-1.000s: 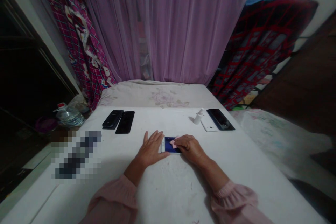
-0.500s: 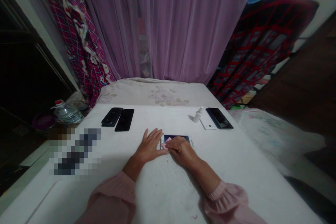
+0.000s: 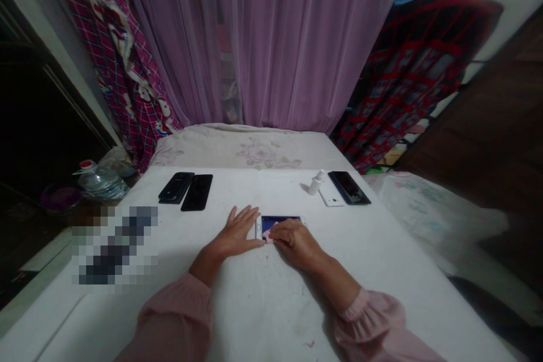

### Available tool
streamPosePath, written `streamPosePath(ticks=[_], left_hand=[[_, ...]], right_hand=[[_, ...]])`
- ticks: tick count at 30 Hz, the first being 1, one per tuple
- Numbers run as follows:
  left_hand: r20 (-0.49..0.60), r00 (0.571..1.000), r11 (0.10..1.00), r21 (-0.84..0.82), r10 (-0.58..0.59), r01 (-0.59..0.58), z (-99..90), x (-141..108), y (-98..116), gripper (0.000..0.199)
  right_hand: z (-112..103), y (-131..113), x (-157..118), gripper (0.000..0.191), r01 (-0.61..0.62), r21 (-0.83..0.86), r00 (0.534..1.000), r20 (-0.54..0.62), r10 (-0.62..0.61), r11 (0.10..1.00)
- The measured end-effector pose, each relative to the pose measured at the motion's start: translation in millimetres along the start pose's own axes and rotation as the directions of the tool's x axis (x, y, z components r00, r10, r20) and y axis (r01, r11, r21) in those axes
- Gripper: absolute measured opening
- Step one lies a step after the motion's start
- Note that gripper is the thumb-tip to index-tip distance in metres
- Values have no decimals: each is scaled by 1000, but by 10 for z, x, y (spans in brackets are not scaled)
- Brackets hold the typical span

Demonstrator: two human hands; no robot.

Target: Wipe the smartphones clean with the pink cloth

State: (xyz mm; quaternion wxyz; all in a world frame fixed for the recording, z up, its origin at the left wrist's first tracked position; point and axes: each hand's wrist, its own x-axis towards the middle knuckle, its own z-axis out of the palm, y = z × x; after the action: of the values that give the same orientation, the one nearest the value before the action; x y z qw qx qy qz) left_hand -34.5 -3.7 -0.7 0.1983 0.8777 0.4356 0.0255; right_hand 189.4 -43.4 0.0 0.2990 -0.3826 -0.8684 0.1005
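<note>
A white-framed smartphone lies sideways on the white-covered table, its dark blue screen facing up. My left hand rests at the phone's left end, fingers stretched out and thumb along the near edge. In the fingers of my right hand is a small pink cloth, pressed on the lower left part of the screen. That hand covers much of the right side of the phone.
A white spray bottle stands beside a white phone and a dark phone at back right. Dark phones lie at back left. A blurred-out patch covers the table's left side. Purple curtains hang behind.
The view has shifted slightly. My right hand has moved a little over the screen with the pink cloth; my left hand stays at the phone's left end.
</note>
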Motion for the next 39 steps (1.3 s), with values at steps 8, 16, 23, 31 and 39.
streamPosePath(ticks=[8,16,23,31,39], left_hand=[[-9,1000,1000,-7,1,-1,9,18,5,76],[-15,1000,1000,12,18,-18,27,15,-19,76],[-9,1000,1000,3,10,-9,8,11,3,76],[15,1000,999,47,1,-1,-18,10,29,75],[7,1000,999,43,12,-12,14,34,-24,74]], right_hand=[[-79,25,-13,18,-17,-17,999,28,18,1000],[82,-46,114,19,-23,-19,999,23,23,1000],[-178,69,-340,20,-64,-60,996,-73,59,996],[26,84,3,16,-87,-12,993,-84,86,996],[-206,217,-354,17,-160,-69,984,-86,154,985]])
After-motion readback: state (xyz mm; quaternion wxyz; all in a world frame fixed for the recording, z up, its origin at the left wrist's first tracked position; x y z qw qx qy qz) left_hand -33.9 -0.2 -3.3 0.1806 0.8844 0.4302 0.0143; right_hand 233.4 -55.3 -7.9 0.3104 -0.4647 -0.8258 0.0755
